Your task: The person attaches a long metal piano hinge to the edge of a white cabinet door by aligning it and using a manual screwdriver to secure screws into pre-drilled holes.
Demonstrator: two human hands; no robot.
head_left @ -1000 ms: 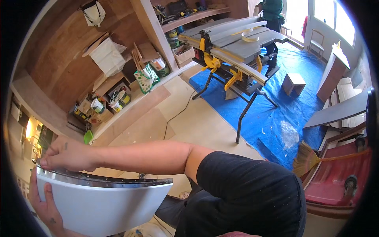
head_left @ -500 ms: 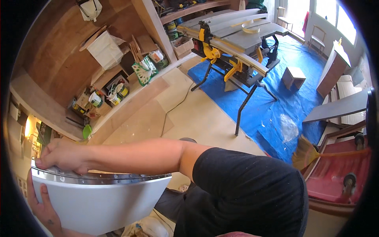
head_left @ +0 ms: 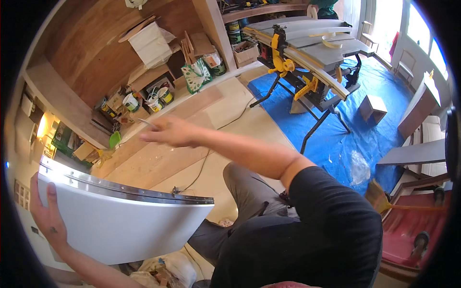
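A white panel (head_left: 115, 221) stands on its edge at the lower left. Along its upper edge runs a shiny metal hinge strip (head_left: 125, 188) dotted with holes or screw heads. My left hand (head_left: 50, 218) grips the panel's left end, thumb on the near face and fingers behind. Above and to the right of the strip, clear of it, my right hand (head_left: 170, 133) is closed and smeared by motion. A thin, light-coloured tool (head_left: 145, 123) sticks out of its fingers; its kind is too blurred to make out.
A table saw (head_left: 307, 62) on folding legs stands on a blue tarp (head_left: 331, 144). Paint buckets (head_left: 130, 102) line the wooden alcove at left. A dark cable (head_left: 206, 161) crosses the floor. A broom (head_left: 384, 201) and an upturned red cart (head_left: 408, 230) lie at right.
My right hand has lifted off the hinge strip and swung up and right, the thin tool now showing. My left hand still holds the panel. The view has shifted, and my bent leg shows.
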